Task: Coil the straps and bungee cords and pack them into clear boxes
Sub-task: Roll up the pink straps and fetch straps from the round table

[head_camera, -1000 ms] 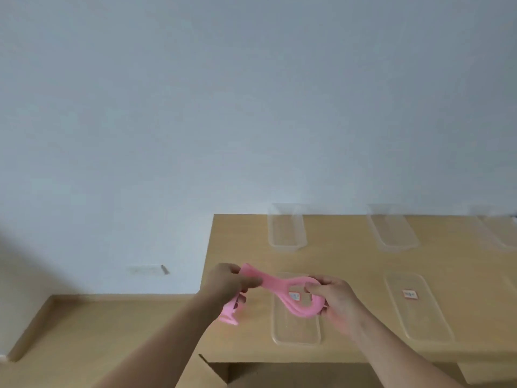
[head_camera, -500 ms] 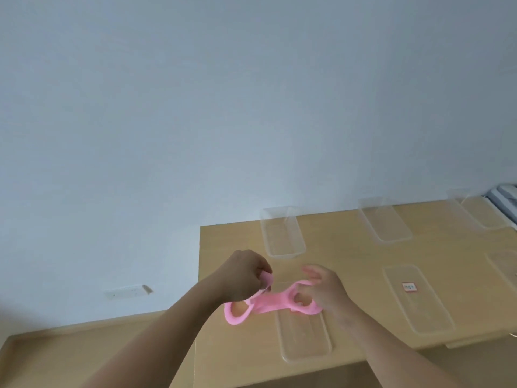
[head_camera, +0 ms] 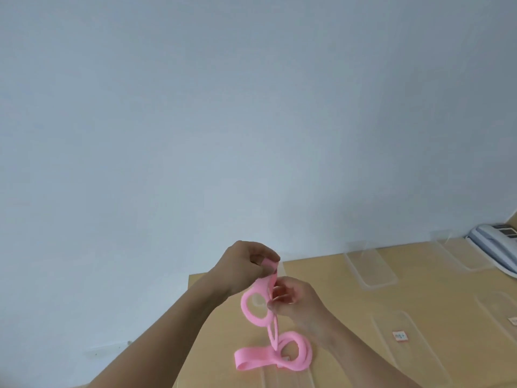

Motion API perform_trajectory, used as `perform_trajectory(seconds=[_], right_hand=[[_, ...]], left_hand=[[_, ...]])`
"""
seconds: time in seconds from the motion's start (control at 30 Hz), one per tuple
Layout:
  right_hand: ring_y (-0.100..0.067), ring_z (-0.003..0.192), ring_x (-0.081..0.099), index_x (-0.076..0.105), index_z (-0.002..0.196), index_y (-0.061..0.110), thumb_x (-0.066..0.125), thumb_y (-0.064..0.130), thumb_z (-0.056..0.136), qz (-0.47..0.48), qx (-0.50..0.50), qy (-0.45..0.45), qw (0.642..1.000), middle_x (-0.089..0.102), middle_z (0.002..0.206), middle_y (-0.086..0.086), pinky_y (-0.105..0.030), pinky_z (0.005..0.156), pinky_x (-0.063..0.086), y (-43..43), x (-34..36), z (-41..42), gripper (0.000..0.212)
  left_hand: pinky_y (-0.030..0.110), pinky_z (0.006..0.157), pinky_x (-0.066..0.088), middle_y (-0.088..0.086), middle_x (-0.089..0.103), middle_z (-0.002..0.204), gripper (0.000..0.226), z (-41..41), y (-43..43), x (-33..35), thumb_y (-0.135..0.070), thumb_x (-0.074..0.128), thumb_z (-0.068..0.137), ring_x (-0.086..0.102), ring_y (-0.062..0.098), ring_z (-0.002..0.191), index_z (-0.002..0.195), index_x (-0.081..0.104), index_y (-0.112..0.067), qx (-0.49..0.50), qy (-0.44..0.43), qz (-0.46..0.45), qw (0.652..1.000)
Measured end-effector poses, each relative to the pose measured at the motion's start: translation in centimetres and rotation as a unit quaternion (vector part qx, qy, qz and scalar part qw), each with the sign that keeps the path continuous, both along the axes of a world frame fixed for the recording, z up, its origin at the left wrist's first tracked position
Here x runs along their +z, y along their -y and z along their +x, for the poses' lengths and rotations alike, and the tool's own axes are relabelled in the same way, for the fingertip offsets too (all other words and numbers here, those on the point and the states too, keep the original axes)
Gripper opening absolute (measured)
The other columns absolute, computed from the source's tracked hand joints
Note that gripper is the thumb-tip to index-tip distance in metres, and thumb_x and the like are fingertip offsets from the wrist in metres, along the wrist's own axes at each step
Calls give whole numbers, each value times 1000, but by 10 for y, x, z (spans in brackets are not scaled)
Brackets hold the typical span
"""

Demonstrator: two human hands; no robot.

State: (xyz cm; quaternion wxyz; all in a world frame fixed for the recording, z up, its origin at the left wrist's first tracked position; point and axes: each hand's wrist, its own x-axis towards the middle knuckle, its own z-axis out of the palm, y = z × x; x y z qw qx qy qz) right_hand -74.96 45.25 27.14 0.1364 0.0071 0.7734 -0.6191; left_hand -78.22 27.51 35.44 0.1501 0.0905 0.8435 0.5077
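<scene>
Wall (head_camera: 223,107), plain pale blue, rises behind the light wooden table (head_camera: 335,281) bearing clear plastic boxes (head_camera: 372,271). Above it, the left hand (head_camera: 243,268) pinches the looped pink rubber strap (head_camera: 261,312) at its top; the right hand (head_camera: 296,302) clasps its middle.

Strap: a second ago I held the pink strap (head_camera: 256,305) stretched sideways between my hands; now it hangs top to bottom in loops, its lowest loops reaching the table (head_camera: 335,278).
Left hand: my left hand (head_camera: 246,268) has risen and now pinches the strap's top end.
Right hand: my right hand (head_camera: 293,299) has moved in just below the left, fingers curled at the strap's middle.
View: my head has turned right; a telephone (head_camera: 495,247) now shows at the table's far right.
</scene>
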Motion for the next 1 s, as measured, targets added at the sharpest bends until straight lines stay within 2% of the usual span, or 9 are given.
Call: perform_trajectory(seconds=[0.1, 0.2, 0.3, 0.37, 0.5, 0.67, 0.8, 0.93, 1.0], right_hand=[[-14, 79, 63, 75, 95, 18, 74, -2, 81, -25, 4, -28, 999, 67, 83, -2, -29, 80, 55, -19, 16, -9, 24], [-12, 79, 62, 76, 98, 21, 68, 1, 89, -50, 7, -46, 998, 66, 82, 3, -29, 82, 54, -39, 38, -18, 24], [-17, 89, 70, 76, 105, 18, 59, 0, 95, -55, 27, -68, 996, 75, 94, 2, -29, 87, 56, -57, 56, -26, 27], [-21, 96, 72, 76, 106, 16, 55, -3, 96, -55, 39, -79, 995, 77, 100, -5, -32, 87, 58, -66, 64, -30, 30], [-18, 88, 71, 78, 99, 18, 56, -1, 96, -40, 25, -104, 993, 77, 93, -4, -28, 82, 57, -80, 71, -38, 29], [-12, 86, 65, 77, 92, 29, 72, 13, 87, 2, 8, -143, 990, 73, 94, 0, -22, 81, 54, -93, 67, -46, 18], [-3, 77, 67, 77, 92, 22, 66, 11, 93, -23, 24, -97, 995, 75, 86, 9, -15, 71, 50, -98, 66, -47, 15], [-21, 97, 71, 77, 96, 17, 62, 23, 97, -62, 65, -51, 995, 77, 99, -4, -37, 94, 55, -103, 61, -50, 17], [-26, 106, 69, 74, 103, 9, 58, 44, 95, -88, 107, -10, 990, 74, 108, -11, -40, 101, 52, -107, 56, -52, 40]], left_hand=[[39, 93, 60, 4, 76, 103, 30, -5, -10, 8, -15, 75, 89, 72, 22, 97, 115, 75, -30, 28, -14, 21, 999], [40, 95, 59, -3, 73, 106, 45, -9, -23, 17, -10, 72, 91, 73, 18, 95, 134, 66, -23, 29, -40, -15, 999], [35, 87, 61, -4, 74, 97, 30, -11, -40, 28, -5, 71, 88, 72, 15, 85, 113, 75, -20, 26, -84, -48, 995], [24, 74, 59, -8, 73, 91, 23, -11, -52, 35, -9, 76, 85, 67, 8, 76, 96, 76, -30, 28, -113, -74, 990], [21, 62, 55, -6, 71, 87, 25, -13, -70, 37, -10, 80, 79, 63, 7, 69, 87, 73, -33, 28, -125, -99, 987], [38, 76, 63, -5, 71, 87, 23, -15, -85, 39, -8, 81, 78, 69, 12, 71, 84, 72, -28, 31, -116, -83, 989], [43, 78, 64, -5, 73, 94, 19, -19, -92, 41, -5, 79, 82, 74, 17, 80, 89, 71, -21, 47, -104, -57, 992], [43, 86, 60, -1, 75, 99, 16, -21, -91, 41, -14, 80, 83, 72, 20, 93, 93, 70, -20, 49, -91, -49, 993], [44, 90, 60, 6, 77, 97, 16, -22, -91, 42, -12, 80, 84, 73, 26, 96, 93, 68, -16, 68, -78, -7, 995]])
